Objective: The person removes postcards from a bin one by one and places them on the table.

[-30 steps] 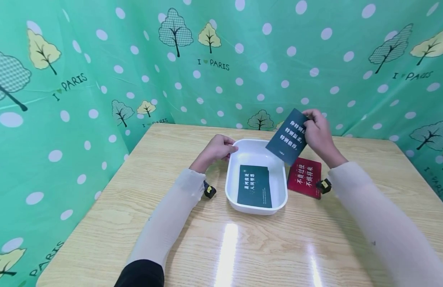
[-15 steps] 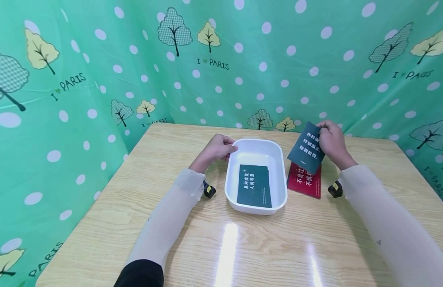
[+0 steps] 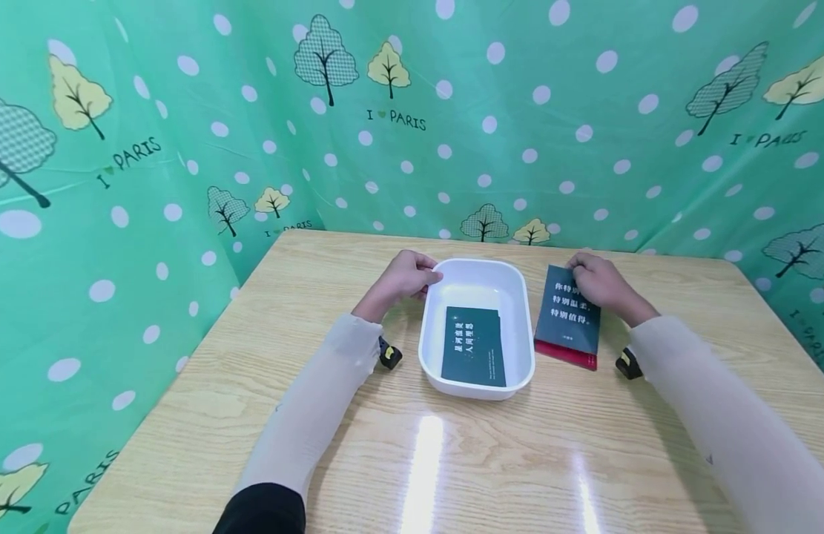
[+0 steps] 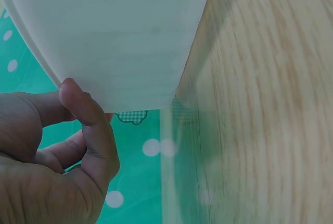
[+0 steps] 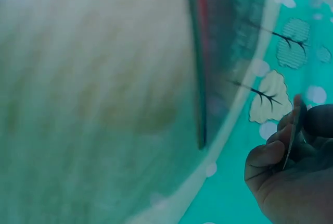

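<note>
Lowered since the earlier frame, a dark green card (image 3: 567, 311) printed with white writing now overlaps a red card (image 3: 565, 354), whose near edge shows as a strip beneath; whether the two touch cannot be told. Its long side runs roughly from far to near. At its far right corner, the right hand (image 3: 601, 282), much the nearer one, pinches it between thumb and fingers, so the card extends from that grip toward the person and slightly left. Just left of the cards stands a white tub (image 3: 475, 285) holding another green card (image 3: 475, 356). Beyond it, the left hand (image 3: 403, 276) pinches the tub's far left corner. Nothing visible covers the green card except the right fingers. Everything rests on a wooden table (image 3: 185, 415) before a patterned green cloth (image 3: 492, 163).
</note>
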